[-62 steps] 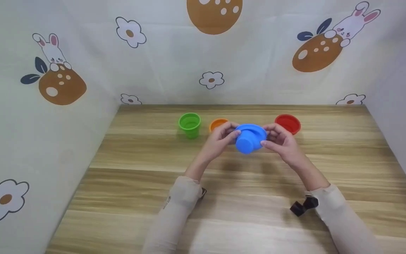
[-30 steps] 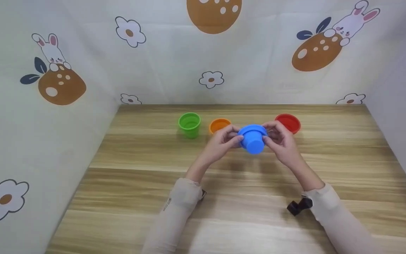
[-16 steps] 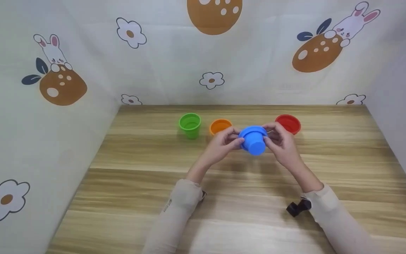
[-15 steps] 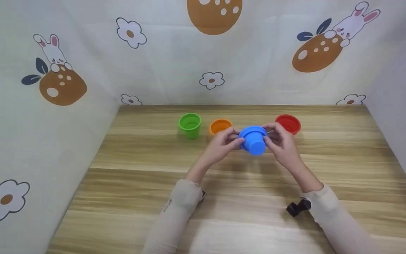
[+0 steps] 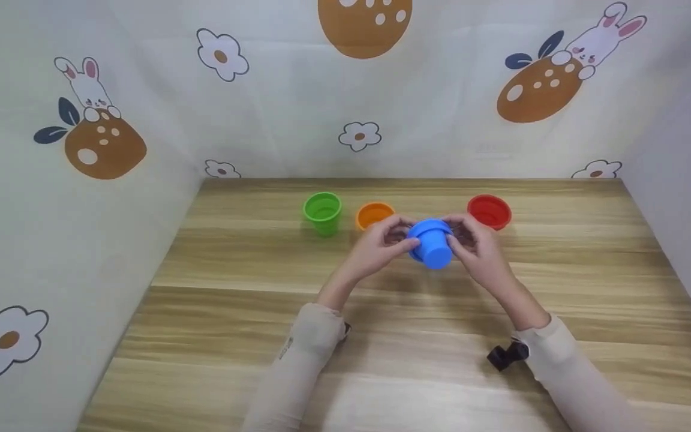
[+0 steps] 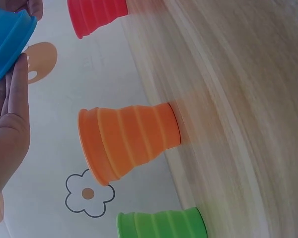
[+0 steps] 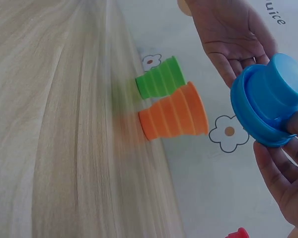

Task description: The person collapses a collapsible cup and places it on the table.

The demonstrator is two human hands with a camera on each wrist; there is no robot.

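A blue collapsible cup is held up above the table, its narrow base tilted toward the head camera. My left hand grips its left side, thumb on the near face and fingers behind the rim. On the opposite side my right hand pinches it the same way. In the right wrist view, the wide outer ring of the blue cup is folded back round the narrower base section. The fingers behind the cup are partly hidden in the head view.
Along the back of the wooden table stand a green collapsible cup, an orange one and a red one, all upright and extended. A patterned cloth wall rises behind them.
The blue cup has turned from leaning left to facing nearer the camera and shifted slightly right and down. Its lopsided fold looks more even. Both hands have kept hold of it.
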